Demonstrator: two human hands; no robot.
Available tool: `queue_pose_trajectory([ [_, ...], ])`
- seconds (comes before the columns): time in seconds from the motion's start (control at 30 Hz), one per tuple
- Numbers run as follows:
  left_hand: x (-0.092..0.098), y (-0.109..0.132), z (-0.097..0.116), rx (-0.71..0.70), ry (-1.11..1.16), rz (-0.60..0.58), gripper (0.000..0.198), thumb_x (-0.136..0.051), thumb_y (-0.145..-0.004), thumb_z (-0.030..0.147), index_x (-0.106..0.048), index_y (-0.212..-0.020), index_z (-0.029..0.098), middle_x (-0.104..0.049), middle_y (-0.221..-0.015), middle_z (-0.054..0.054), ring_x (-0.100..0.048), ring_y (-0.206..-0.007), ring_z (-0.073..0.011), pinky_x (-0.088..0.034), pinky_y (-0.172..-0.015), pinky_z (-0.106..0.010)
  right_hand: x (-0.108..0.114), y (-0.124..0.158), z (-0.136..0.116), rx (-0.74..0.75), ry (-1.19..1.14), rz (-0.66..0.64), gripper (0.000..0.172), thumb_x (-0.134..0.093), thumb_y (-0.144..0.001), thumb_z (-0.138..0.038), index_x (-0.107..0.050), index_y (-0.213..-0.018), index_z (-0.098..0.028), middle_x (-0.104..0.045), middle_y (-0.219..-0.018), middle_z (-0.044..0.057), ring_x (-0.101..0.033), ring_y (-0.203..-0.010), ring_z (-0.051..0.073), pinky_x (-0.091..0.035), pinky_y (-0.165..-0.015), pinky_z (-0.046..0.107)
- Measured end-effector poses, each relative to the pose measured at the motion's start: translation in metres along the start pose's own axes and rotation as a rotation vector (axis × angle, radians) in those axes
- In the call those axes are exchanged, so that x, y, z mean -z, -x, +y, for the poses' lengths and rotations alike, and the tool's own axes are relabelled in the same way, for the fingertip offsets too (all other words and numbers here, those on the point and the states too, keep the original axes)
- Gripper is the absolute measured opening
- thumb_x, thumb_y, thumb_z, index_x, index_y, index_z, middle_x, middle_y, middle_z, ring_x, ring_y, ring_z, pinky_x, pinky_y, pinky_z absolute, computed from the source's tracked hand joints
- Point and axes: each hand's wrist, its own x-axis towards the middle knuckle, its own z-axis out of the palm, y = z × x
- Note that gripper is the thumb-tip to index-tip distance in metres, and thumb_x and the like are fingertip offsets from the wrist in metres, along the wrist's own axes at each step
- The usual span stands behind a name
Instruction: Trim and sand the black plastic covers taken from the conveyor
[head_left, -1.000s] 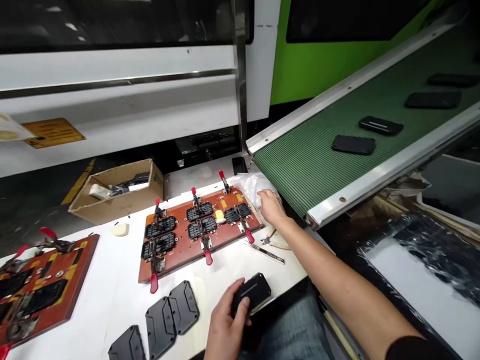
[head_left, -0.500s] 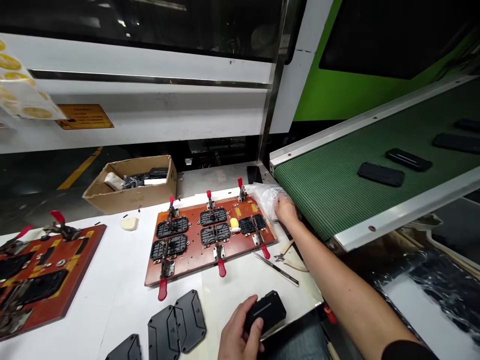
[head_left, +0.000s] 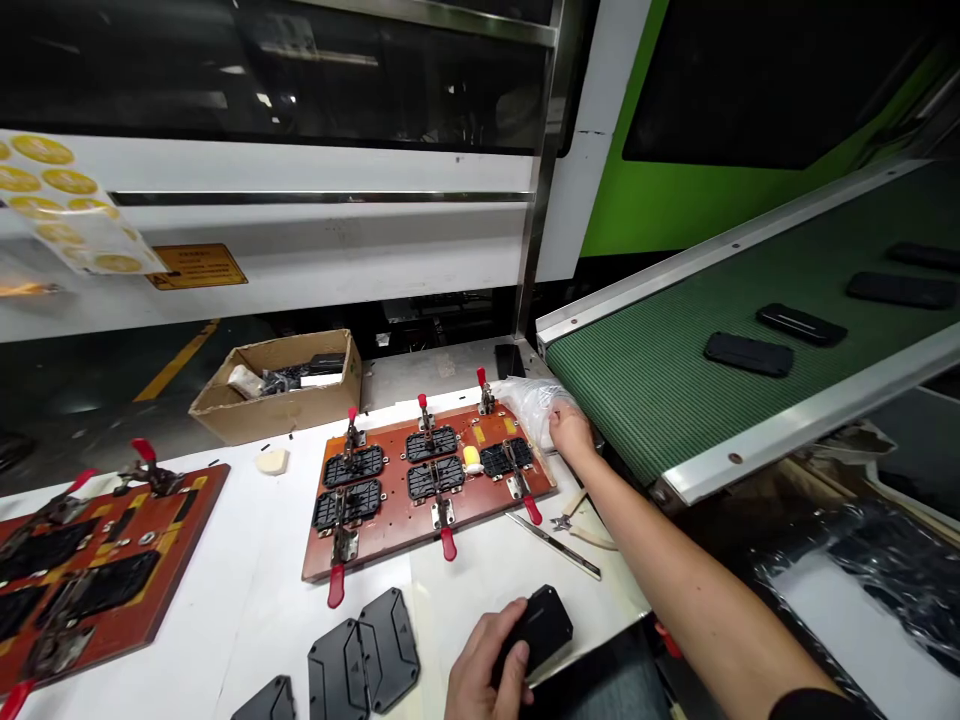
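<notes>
My left hand point(head_left: 486, 655) is closed around a black plastic case point(head_left: 541, 632) at the table's front edge, thumb on the near side and fingers over the top. My right hand point(head_left: 571, 432) reaches out to a clear plastic bag point(head_left: 534, 405) beside the conveyor's lower end. Its fingers are curled at the bag, and what they pinch is hidden. Between the hands lie a craft knife point(head_left: 555, 545) and a pair of side cutters point(head_left: 581, 523). Left of the bag, a reddish-brown fixture board point(head_left: 397, 535) holds several black plastic panels point(head_left: 435, 478) under red-handled toggle clamps point(head_left: 448, 543).
A second fixture board point(head_left: 180, 550) stands at left. Loose black panels point(head_left: 390, 650) lie in front. Behind are a cardboard box point(head_left: 277, 415) and a whitish block point(head_left: 272, 461). On the right, a green conveyor belt point(head_left: 645, 400) carries several black cases point(head_left: 748, 354).
The view has tilted slightly up and left, shifting the scene down and right. Both hands keep nearly the same places, the left on the case and the right at the bag.
</notes>
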Motion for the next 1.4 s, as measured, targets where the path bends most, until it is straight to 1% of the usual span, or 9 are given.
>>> queue_pose_trajectory([
  [0.23, 0.003, -0.002, -0.009, -0.067, -0.005, -0.052, 0.038, -0.060, -0.098, 0.058, -0.080, -0.113, 0.029, -0.068, -0.114, -0.009, -0.063, -0.053, -0.0072, -0.054, -0.053, -0.020, 0.005, 0.017, 0.005, -0.050, -0.198, 0.038, 0.030, -0.063, -0.105, -0.044, -0.070, -0.116, -0.017, -0.072, -0.118, 0.009, -0.070, -0.105, 0.022, -0.057, -0.098, 0.045],
  [0.53, 0.005, -0.003, 0.020, 0.026, 0.025, -0.064, 0.044, -0.066, -0.092, 0.064, -0.084, -0.103, 0.026, -0.068, -0.111, -0.009, -0.066, -0.060, -0.0126, -0.059, -0.061, -0.026, 0.017, 0.063, 0.014, 0.093, -0.565, 0.113, 0.018, -0.059, -0.099, -0.025, -0.065, -0.114, -0.018, -0.075, -0.107, 0.008, -0.072, -0.096, 0.021, -0.056, -0.094, 0.036],
  [0.73, 0.004, -0.008, 0.045, 0.092, -0.047, 0.025, 0.045, -0.072, -0.086, 0.066, -0.084, -0.102, 0.026, -0.070, -0.116, -0.008, -0.071, -0.080, -0.0204, -0.061, -0.073, -0.031, 0.041, 0.130, 0.011, 0.077, -0.757, 0.137, 0.025, -0.057, -0.099, -0.041, -0.068, -0.102, -0.019, -0.076, -0.096, 0.008, -0.071, -0.086, 0.022, -0.056, -0.079, 0.033],
  [0.83, 0.002, -0.017, 0.064, 0.061, -0.139, 0.071, 0.044, -0.072, -0.086, 0.063, -0.083, -0.111, 0.028, -0.070, -0.122, -0.008, -0.071, -0.104, -0.0260, -0.059, -0.087, -0.033, 0.042, 0.189, -0.004, 0.135, -0.805, 0.046, 0.023, -0.063, -0.097, -0.043, -0.073, -0.093, -0.022, -0.076, -0.089, 0.004, -0.070, -0.081, 0.021, -0.055, -0.076, 0.031],
  [0.97, 0.007, -0.029, 0.078, 0.029, -0.162, 0.045, 0.039, -0.071, -0.089, 0.059, -0.082, -0.109, 0.028, -0.073, -0.115, -0.007, -0.070, -0.108, -0.0254, -0.056, -0.093, -0.033, 0.036, 0.244, -0.015, 0.165, -0.990, -0.294, 0.019, -0.065, -0.096, -0.036, -0.078, -0.098, -0.023, -0.078, -0.092, 0.003, -0.072, -0.080, 0.019, -0.057, -0.074, 0.029],
  [1.07, 0.018, -0.032, 0.081, -0.001, -0.252, -0.002, 0.033, -0.068, -0.092, 0.055, -0.083, -0.094, 0.025, -0.075, -0.097, -0.005, -0.072, -0.093, -0.0230, -0.054, -0.086, -0.032, 0.041, 0.250, -0.006, 0.132, -1.032, -0.474, 0.020, -0.064, -0.096, -0.035, -0.078, -0.104, -0.022, -0.078, -0.090, 0.003, -0.072, -0.075, 0.019, -0.057, -0.069, 0.030],
  [1.23, 0.025, -0.028, 0.083, -0.022, -0.361, 0.081, 0.026, -0.067, -0.093, 0.046, -0.077, -0.086, 0.024, -0.072, -0.091, -0.003, -0.067, -0.087, -0.0210, -0.048, -0.085, -0.031, 0.051, 0.243, 0.007, 0.357, -0.765, -0.198, 0.019, -0.057, -0.102, -0.032, -0.072, -0.109, -0.023, -0.074, -0.101, 0.006, -0.070, -0.094, 0.022, -0.054, -0.087, 0.035],
  [1.33, 0.023, -0.026, 0.086, -0.018, -0.366, 0.126, 0.028, -0.065, -0.095, 0.047, -0.076, -0.087, 0.023, -0.071, -0.091, -0.003, -0.066, -0.087, -0.0208, -0.048, -0.085, -0.031, 0.045, 0.248, 0.003, 0.281, -0.844, -0.300, 0.031, -0.065, -0.097, -0.037, -0.063, -0.124, -0.023, -0.072, -0.097, 0.003, -0.069, -0.084, 0.019, -0.056, -0.077, 0.031],
  [1.4, 0.024, -0.024, 0.088, -0.017, -0.363, 0.137, 0.031, -0.064, -0.095, 0.050, -0.076, -0.087, 0.023, -0.072, -0.090, -0.004, -0.066, -0.086, -0.0210, -0.049, -0.084, -0.031, 0.040, 0.251, 0.001, 0.218, -0.845, -0.341, 0.027, -0.069, -0.093, -0.036, -0.064, -0.116, -0.023, -0.070, -0.088, 0.001, -0.067, -0.076, 0.018, -0.055, -0.070, 0.029],
])
